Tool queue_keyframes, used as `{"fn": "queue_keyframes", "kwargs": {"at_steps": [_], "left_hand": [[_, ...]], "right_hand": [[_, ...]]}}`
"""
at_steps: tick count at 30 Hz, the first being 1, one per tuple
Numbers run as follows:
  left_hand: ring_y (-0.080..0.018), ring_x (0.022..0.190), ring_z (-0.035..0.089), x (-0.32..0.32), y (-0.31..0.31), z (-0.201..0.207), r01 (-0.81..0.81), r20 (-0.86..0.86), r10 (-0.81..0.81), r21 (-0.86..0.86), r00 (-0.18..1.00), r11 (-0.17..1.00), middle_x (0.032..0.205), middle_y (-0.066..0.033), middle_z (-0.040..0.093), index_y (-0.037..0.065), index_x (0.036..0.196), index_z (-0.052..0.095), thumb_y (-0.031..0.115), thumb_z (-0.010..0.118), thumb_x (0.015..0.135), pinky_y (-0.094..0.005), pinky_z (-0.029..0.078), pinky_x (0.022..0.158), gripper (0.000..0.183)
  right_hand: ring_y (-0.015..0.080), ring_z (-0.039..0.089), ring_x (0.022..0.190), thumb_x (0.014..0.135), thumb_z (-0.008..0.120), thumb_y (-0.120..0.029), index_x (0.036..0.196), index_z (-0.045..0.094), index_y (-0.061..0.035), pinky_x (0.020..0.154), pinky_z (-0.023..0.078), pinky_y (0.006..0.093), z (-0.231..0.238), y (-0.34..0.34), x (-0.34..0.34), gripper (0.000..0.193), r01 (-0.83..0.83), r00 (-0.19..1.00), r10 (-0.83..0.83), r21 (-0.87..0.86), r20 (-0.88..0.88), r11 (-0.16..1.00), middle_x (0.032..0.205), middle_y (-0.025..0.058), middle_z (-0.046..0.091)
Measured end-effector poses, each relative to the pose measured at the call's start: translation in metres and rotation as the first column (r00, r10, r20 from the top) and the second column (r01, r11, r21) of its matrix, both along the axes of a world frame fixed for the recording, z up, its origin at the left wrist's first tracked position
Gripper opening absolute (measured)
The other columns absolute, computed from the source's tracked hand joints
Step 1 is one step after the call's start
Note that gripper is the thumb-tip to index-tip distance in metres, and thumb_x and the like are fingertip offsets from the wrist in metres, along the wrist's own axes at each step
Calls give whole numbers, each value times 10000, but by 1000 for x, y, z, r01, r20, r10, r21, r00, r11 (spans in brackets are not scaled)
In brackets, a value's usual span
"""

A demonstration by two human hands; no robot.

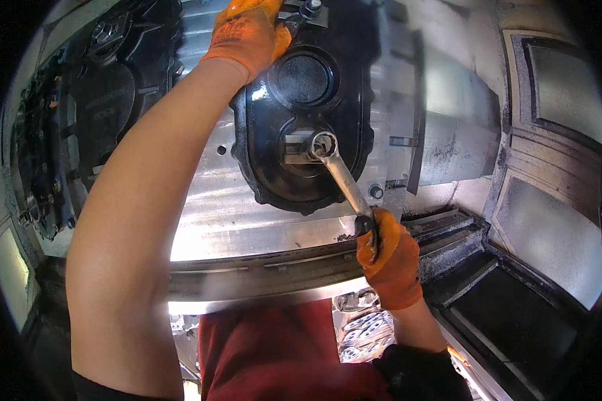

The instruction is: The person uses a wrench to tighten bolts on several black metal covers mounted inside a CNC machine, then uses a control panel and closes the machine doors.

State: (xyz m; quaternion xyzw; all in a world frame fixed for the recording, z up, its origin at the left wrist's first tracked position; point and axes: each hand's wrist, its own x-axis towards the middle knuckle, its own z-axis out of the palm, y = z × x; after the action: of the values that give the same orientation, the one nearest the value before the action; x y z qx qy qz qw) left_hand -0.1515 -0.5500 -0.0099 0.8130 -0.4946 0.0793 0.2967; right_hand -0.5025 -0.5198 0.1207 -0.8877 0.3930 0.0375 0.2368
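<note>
In my right hand (389, 257), gloved in orange, is a ring wrench (344, 177) with a dark wrapped handle. The wrench's ring end lies over the bolt at a small metal clamp plate (294, 148); whether it is seated cannot be told. Under the clamp is a glossy black oval part (267, 134) with a round recess. My left hand (247, 37), also in an orange glove, reaches to the part's far end. Its fingers are closed and partly cut off by the picture's edge, beside a dark piece and another clamp bolt (311, 8).
The black part sits on a ribbed metal plate (207, 227). At left stands a larger black moulded part (107, 93) with its own clamp bolt. A metal ledge (261, 284) runs along the near side. Framed window panels (555, 220) and a dark trough (515, 321) are at right.
</note>
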Motion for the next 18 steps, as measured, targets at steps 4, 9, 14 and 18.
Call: {"fn": "queue_keyframes", "kwargs": {"at_steps": [4,9,14,18], "left_hand": [[-383,1233,494,0,2,1,22,-39,-21,26,999,999,1239,-229,574,-27,1269,557,250,626,809,-433,336,1116,541],[-368,1279,472,1,0,-5,9,-30,-8,21,1000,1000,1300,-231,558,-29,1289,552,268,617,822,-420,311,1139,557],[-358,1295,465,3,-1,-8,4,-25,-4,8,1000,1000,1314,-230,558,-24,1296,554,285,618,825,-411,299,1149,567],[-357,1306,457,3,0,-8,11,-78,-8,36,997,999,1322,-236,552,-24,1311,542,293,619,831,-411,295,1152,581]], "right_hand": [[363,653,700,925,585,-364,1109,617,-30,621,522,413,4,0,8,383,-126,979,94,-170,-182,977,822,157,645],[343,643,710,841,675,-262,1189,591,-27,630,514,413,9,-35,7,428,-281,952,243,-215,-185,935,841,153,647],[349,647,723,847,669,-247,1239,564,-30,636,523,423,0,-19,-2,460,-287,927,227,-178,-298,941,850,163,652],[355,649,699,856,662,-261,1268,555,-77,636,526,427,-16,-11,2,465,-197,951,159,-124,-264,973,844,161,650]]}}
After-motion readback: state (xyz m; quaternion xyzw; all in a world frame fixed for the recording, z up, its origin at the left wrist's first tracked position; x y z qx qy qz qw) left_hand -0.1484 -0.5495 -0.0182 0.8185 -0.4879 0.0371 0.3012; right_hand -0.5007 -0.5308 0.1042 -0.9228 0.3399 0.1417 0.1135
